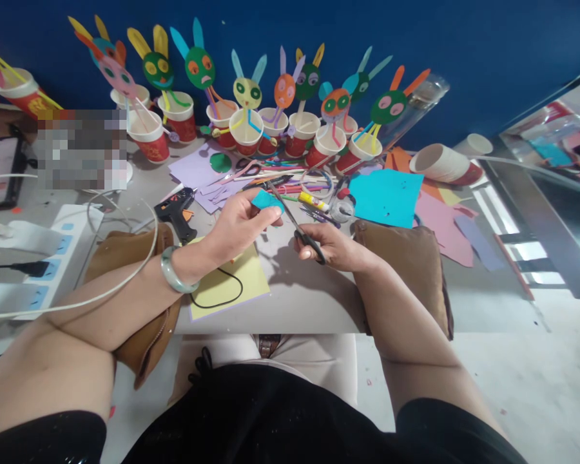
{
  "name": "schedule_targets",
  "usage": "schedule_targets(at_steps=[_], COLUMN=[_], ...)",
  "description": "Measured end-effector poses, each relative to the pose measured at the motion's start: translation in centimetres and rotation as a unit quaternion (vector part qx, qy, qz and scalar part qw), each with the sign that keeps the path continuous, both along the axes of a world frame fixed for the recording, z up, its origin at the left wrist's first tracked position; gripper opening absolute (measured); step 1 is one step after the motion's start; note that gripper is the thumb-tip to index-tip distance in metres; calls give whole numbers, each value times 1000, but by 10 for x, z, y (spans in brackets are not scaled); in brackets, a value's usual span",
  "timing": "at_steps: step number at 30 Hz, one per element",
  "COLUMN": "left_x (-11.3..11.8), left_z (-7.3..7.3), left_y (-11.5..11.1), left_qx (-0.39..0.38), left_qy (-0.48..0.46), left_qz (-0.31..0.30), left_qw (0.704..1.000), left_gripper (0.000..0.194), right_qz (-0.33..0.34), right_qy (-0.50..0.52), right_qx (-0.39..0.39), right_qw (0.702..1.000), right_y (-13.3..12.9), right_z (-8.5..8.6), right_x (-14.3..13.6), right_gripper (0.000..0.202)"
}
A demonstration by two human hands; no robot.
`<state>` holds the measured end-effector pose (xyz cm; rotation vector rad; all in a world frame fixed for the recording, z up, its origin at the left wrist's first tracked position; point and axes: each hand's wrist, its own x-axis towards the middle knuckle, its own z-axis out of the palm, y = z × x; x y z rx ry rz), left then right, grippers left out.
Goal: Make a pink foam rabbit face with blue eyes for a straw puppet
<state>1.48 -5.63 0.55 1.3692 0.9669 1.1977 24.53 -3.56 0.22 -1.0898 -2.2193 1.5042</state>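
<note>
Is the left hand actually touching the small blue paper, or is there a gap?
Touching. The head view shows it: the left hand pinches the small blue paper, its thumb lying over the sheet with no gap.

A white power strip (54, 265) (black plug (33, 269) in it) beside a brown cushion (113, 256)
</note>
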Motion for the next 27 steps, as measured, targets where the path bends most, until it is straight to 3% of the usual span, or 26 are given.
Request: schedule_targets(at_steps=[4,10,18,27], left_x=[0,1,1,1], left_z=[-1,-11,-20,-17], left_y=[0,2,2,2], left_qx=[-16,-20,29,39], left_qy=[19,115,230,164], left_qz=[-22,-162,-165,-151], left_qw=[999,980,959,974], left_gripper=[17,15,13,13], right_qz=[-45,-155,-180,-262], right_qy=[21,131,189,222], right_qx=[10,45,92,50], right_qw=[999,978,961,938], right_y=[0,-5,-12,-16], right_z=[-2,-7,-17,-14], right_x=[-2,-12,-23,-28], right_gripper=[74,58,44,53])
